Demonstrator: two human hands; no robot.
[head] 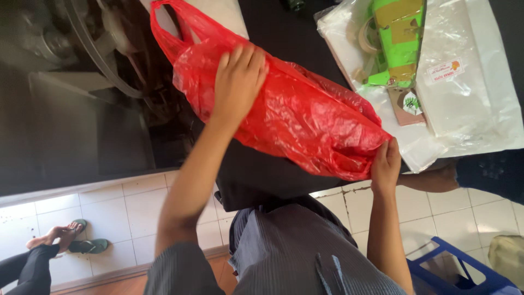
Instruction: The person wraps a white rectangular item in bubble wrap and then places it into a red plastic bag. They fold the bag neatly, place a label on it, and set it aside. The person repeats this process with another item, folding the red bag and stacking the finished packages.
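A dark table (284, 33) carries a red plastic bag (305, 117) (crumpled) beside clear plastic packets (475, 93).

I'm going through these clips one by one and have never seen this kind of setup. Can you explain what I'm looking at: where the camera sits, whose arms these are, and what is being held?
There is one picture, taken by a camera worn on a person's head and looking down, so both arms reaching into view are that person's own. No machine does the handling here, just bare hands.

The left hand lies flat on top of a red plastic bag. The right hand pinches the bag's lower end in a closed grip. The bag rests on a dark surface.

Further along lie clear plastic packages and a green packaged item. Below is a white tiled floor, a blue plastic stool, and another person's sandalled foot at the lower left.
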